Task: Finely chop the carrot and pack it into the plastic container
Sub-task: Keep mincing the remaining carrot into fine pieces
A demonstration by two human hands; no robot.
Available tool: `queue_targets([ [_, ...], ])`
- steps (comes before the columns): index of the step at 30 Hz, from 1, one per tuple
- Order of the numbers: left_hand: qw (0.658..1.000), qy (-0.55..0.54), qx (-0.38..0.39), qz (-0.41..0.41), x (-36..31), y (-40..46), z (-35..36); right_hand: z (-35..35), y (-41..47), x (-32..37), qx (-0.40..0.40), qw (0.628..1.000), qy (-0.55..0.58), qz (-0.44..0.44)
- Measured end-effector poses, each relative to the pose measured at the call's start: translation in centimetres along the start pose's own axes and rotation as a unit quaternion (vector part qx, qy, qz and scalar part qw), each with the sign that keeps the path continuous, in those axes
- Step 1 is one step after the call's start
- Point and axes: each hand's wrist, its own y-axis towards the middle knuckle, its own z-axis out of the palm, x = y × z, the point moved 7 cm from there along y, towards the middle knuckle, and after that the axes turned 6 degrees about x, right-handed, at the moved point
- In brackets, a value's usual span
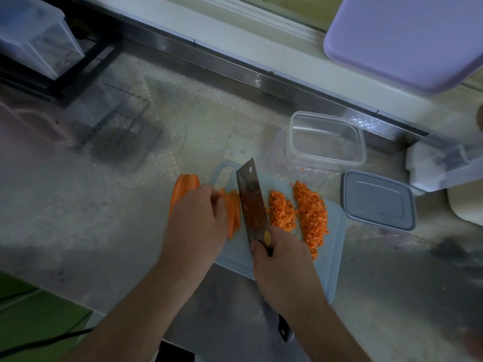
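A pale blue cutting board (332, 259) lies on the counter. My left hand (196, 223) presses down on a bundle of carrot strips (233, 212), fingers curled over them. A larger carrot piece (181, 190) lies just left of that hand, off the board's edge. My right hand (281, 265) grips the handle of a cleaver (253, 202), whose blade stands on the board right beside the strips. Two heaps of finely chopped carrot (311, 215) lie to the right of the blade. The clear plastic container (326, 138) stands behind the board with nothing inside it. Its grey lid (379, 199) lies to the right.
A lilac tray (407, 40) leans at the back right over the counter's raised steel edge. A clear box (444, 165) stands at the far right, another clear bin (36, 37) on a dark rack at the back left. A second knife's handle (285, 329) pokes out below my right wrist.
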Motion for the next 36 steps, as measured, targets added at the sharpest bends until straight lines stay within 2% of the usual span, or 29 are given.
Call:
queue_targets([
  [2, 0.999, -0.027, 0.013, -0.020, 0.4, -0.1, -0.2, 0.0, 0.0, 0.0, 0.002, 1.000, 0.001, 0.001],
  [4, 0.999, -0.009, 0.037, -0.023, 0.6, -0.3, -0.1, 0.0, 0.0, 0.0, 0.003, 1.000, 0.000, 0.004],
  [8, 0.994, 0.088, 0.051, 0.050, -0.4, -0.8, 0.6, 0.0, -0.2, 0.2, 0.001, 1.000, -0.004, -0.001],
  [11, 0.988, 0.116, 0.059, 0.079, -0.6, -1.1, 1.5, -0.2, -0.2, 0.1, 0.002, 1.000, 0.000, -0.001],
  [19, 0.991, 0.087, 0.060, 0.086, -0.9, -0.5, 2.7, -0.3, 0.2, -0.3, 0.001, 1.000, 0.018, -0.005],
  [36, 0.989, 0.046, 0.053, 0.127, -0.2, -0.9, 2.8, 0.1, -0.5, 1.0, 0.001, 0.999, -0.030, -0.027],
])
